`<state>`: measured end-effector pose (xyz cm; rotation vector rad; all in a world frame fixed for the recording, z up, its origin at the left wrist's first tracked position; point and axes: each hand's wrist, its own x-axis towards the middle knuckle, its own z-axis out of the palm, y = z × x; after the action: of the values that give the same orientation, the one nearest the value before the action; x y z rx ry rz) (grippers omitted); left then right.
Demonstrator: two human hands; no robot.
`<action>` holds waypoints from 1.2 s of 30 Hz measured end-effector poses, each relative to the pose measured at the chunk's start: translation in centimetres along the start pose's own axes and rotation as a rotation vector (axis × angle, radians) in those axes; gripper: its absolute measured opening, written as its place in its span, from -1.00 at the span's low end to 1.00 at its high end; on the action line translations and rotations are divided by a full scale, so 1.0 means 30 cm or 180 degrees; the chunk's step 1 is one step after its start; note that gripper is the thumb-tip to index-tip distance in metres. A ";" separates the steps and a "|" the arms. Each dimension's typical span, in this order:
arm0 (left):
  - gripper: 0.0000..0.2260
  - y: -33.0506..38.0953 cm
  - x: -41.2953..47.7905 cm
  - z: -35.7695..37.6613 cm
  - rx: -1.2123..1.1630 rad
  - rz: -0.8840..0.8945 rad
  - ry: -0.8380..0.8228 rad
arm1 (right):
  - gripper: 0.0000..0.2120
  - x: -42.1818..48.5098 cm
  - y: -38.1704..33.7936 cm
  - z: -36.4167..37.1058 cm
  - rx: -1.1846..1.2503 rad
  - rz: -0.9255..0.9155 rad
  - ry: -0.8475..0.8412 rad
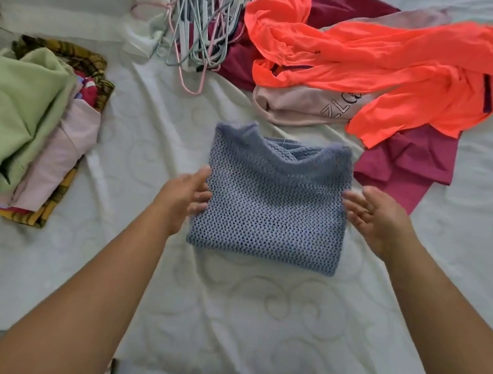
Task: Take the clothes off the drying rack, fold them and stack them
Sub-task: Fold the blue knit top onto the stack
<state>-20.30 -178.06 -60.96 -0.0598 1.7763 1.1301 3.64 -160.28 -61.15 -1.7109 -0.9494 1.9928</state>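
Clearly we are at the end of one fold: the blue knit sweater [271, 203] lies as a neat rectangle on the white bedsheet [250, 322], near us and in the middle, with its collar on the far side. Our left hand [188, 192] and right hand [371, 220] flank it, one at each side edge, both open. The left fingers touch the knit; the right palm faces inward beside the edge, and we cannot tell whether it makes contact. We judge the hands sit this way to square the sides or to slide under and lift the bundle without letting it unfold. The stack of folded clothes [15, 120] waits on the left, a green piece on top, so the sweater probably goes there. Far from us lie the empty hangers [196, 19], and to the far right a loose heap topped by an orange garment [385, 63], not yet folded, so much of the job remains.
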 end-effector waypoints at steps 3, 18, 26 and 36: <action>-0.73 -0.153 0.024 -0.027 0.1019 0.0170 0.0532 | -0.84 0.005 0.132 -0.043 -0.0887 -0.0082 0.0149; -0.74 -0.414 -0.245 -0.112 0.0387 -0.0713 0.0183 | -0.70 -0.249 0.363 -0.078 -0.0314 0.1189 -0.0345; -0.65 -0.375 -0.263 -0.073 0.0139 -0.0783 -0.0072 | -0.78 -0.309 0.346 -0.063 0.0218 0.1254 -0.0400; -0.71 -0.306 -0.359 -0.051 -0.0714 -0.0674 -0.0112 | -0.62 -0.389 0.307 -0.092 0.0569 0.1006 -0.0632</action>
<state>-11.32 -188.89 -58.83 -0.3523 1.5651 1.1625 10.26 -173.71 -59.02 -1.6697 -0.5612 2.4052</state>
